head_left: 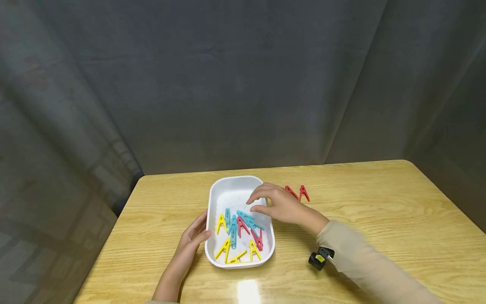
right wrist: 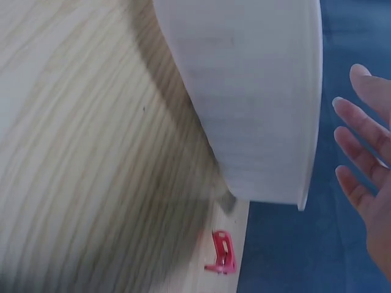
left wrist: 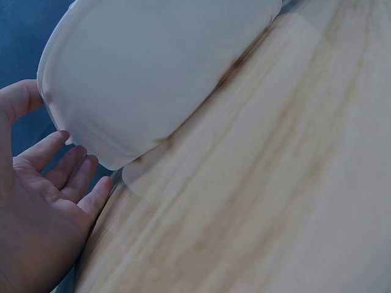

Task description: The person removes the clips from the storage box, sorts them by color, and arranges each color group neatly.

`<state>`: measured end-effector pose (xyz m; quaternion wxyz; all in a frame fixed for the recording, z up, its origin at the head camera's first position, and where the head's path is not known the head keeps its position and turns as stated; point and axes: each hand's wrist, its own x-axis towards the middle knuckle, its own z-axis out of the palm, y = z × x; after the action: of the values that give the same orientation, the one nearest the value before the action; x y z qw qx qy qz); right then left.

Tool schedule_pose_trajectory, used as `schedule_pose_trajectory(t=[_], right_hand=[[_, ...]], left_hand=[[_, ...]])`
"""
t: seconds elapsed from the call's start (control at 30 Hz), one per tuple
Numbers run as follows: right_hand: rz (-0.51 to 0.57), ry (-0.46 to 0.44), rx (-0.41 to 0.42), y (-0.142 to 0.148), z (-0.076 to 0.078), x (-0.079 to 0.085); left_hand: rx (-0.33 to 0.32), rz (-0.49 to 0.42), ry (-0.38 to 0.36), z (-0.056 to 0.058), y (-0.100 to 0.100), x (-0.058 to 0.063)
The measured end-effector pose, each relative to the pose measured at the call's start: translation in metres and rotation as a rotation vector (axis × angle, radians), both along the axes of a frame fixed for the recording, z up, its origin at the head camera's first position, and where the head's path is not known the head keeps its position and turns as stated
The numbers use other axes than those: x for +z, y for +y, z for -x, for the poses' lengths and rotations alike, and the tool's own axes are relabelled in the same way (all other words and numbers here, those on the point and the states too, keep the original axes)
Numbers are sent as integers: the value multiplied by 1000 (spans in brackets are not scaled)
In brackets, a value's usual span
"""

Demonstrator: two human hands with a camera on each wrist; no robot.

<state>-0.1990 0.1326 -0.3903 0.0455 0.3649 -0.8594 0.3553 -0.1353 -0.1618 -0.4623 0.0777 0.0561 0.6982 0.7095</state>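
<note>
Head view: white plastic tray (head_left: 232, 197) on the wood-grain table (head_left: 360, 202), seemingly resting flat. Left hand (head_left: 191, 237) holds its left side, thumb at the rim, other fingers along the outer wall; probably a light steadying hold. Right hand (head_left: 280, 205) hovers at the tray's right rim, thumb and fingers apart, nothing visible between them; the arch would suit small pieces. Inside: yellow clothespins (head_left: 227, 243), blue clothespins (head_left: 233, 238), red clothespins (head_left: 240, 221), bunched toward the near half. Blue ones overlap, so exact count is doubtful. Low walls likely keep the pile together. Two more loose red clothespins (head_left: 303, 190) lie on the table beyond the right hand, apart from the tray; one is partly covered by that hand. Sleeve and wrist gear block some table.

Left wrist view: thumb up at the rim, remaining fingers slightly spread, tips at or near the tray corner. Firmness of contact: can't tell. Tray contents hidden by its wall; image dim.

Right wrist view: right fingers spread, cut off by the frame edge, apart from the tray. One red clothespin visible near the table's edge; tray interior out of sight.
</note>
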Motion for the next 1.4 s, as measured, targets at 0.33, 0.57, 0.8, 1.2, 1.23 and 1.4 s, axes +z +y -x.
schedule_pose_trajectory(t=[0.33, 0.57, 0.8, 1.2, 1.23, 1.4], right_hand=[[-107, -38, 58, -25, 3, -7], [-205, -47, 63, -35, 6, -11], [-293, -67, 49, -42, 9, -15], [-421, -26, 41, -50, 10, -20], [-434, -23, 39, -51, 10, -20], [-474, 0, 51, -52, 10, -21]], left_hand=[[3, 4, 1, -3, -3, 0], [3, 2, 10, -4, -4, 1], [2, 13, 9, -3, -4, 0], [-8, 3, 0, -1, -3, 1], [-9, 0, 1, -1, -3, 1], [-10, 3, 8, -1, -4, 1]])
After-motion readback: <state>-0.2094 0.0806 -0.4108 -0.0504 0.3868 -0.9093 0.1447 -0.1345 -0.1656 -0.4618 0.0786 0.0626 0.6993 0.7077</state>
